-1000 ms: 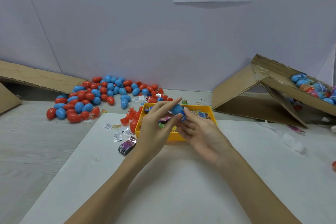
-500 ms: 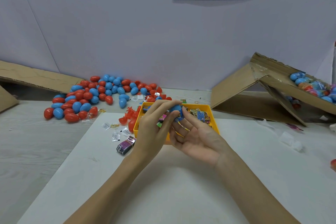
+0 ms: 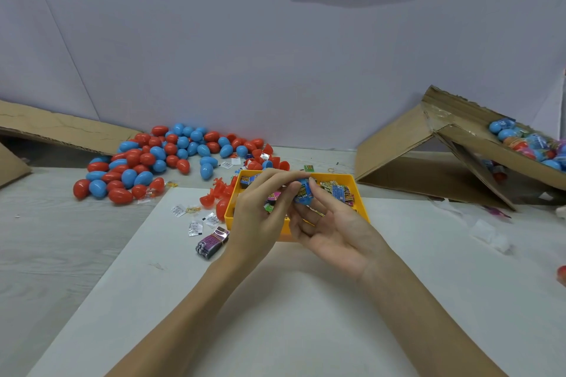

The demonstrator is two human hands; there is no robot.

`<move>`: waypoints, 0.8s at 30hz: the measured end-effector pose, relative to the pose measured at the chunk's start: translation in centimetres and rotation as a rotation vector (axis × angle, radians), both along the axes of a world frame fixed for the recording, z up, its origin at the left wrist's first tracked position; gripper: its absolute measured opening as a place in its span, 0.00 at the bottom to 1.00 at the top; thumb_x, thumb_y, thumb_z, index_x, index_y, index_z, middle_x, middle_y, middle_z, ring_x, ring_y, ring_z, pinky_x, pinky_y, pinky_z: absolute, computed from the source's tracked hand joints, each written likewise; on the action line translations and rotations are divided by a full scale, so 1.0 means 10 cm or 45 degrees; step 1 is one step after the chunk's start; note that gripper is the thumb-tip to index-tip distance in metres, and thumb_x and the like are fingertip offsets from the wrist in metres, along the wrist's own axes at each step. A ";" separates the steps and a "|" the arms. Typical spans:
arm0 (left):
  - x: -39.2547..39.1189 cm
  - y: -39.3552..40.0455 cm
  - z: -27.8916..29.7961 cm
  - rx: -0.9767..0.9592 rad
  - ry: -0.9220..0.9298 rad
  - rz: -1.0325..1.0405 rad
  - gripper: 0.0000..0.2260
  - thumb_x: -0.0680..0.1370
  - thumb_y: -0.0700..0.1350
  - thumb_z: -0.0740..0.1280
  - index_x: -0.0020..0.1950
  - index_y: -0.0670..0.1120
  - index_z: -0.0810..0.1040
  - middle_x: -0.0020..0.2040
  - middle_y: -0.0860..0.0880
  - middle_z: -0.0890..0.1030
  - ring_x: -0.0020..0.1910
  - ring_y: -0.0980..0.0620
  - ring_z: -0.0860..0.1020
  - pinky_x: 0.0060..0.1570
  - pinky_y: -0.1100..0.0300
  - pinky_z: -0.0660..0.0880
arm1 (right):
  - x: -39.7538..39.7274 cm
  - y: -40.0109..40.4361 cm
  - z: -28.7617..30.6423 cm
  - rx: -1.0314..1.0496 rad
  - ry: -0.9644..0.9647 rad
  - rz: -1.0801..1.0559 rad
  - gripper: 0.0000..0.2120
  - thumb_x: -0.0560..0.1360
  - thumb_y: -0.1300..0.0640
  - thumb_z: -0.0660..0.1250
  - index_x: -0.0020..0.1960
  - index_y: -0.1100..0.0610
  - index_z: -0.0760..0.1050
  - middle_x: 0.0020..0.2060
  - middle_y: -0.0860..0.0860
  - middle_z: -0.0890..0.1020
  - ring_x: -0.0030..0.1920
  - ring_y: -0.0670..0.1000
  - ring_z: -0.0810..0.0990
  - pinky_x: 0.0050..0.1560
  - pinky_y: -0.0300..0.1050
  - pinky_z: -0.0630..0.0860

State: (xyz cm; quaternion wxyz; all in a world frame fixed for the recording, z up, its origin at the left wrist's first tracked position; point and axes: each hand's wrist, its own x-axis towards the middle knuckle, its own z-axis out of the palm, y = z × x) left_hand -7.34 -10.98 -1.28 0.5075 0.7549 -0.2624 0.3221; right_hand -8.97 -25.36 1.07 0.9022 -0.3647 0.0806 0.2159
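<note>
The pale surface (image 3: 306, 330) carries a tilted cardboard box (image 3: 407, 168) at the right, and a heap of red and blue eggs (image 3: 153, 162) at the far left. Between them sits a yellow tray (image 3: 359, 196) with small printed packets in it. Above the tray's near edge the left hand (image 3: 260, 220) and right hand (image 3: 337, 232) meet, palms turned towards each other. The fingers of both are curled round and grasping a blue egg (image 3: 303, 193), held in the air just over the tray
</note>
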 end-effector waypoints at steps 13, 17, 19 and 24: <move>-0.03 0.07 0.05 -0.013 0.217 -0.173 0.17 0.78 0.41 0.73 0.67 0.46 0.81 0.61 0.54 0.83 0.63 0.51 0.80 0.62 0.57 0.78 | 0.00 -0.02 0.00 -0.466 -0.303 -0.197 0.15 0.80 0.48 0.69 0.58 0.59 0.83 0.50 0.56 0.88 0.49 0.50 0.87 0.50 0.44 0.82; -0.03 0.12 0.05 -0.036 0.315 -0.236 0.17 0.78 0.42 0.74 0.67 0.48 0.82 0.61 0.56 0.84 0.65 0.54 0.80 0.64 0.57 0.77 | -0.02 -0.04 0.00 -0.423 -0.286 -0.208 0.14 0.78 0.51 0.71 0.59 0.58 0.83 0.53 0.56 0.87 0.51 0.52 0.87 0.49 0.44 0.82; -0.03 0.13 0.05 -0.030 0.328 -0.250 0.17 0.78 0.42 0.73 0.67 0.48 0.81 0.62 0.56 0.84 0.65 0.54 0.80 0.63 0.58 0.77 | -0.02 -0.04 0.00 -0.436 -0.302 -0.212 0.13 0.78 0.51 0.71 0.58 0.57 0.84 0.53 0.55 0.87 0.52 0.51 0.87 0.48 0.43 0.82; -0.04 0.10 0.06 -0.027 0.317 -0.248 0.16 0.79 0.43 0.72 0.67 0.48 0.81 0.61 0.56 0.83 0.63 0.54 0.80 0.60 0.62 0.78 | -0.01 -0.03 0.00 -0.455 -0.332 -0.210 0.13 0.79 0.49 0.69 0.58 0.57 0.83 0.52 0.55 0.88 0.52 0.52 0.87 0.48 0.43 0.82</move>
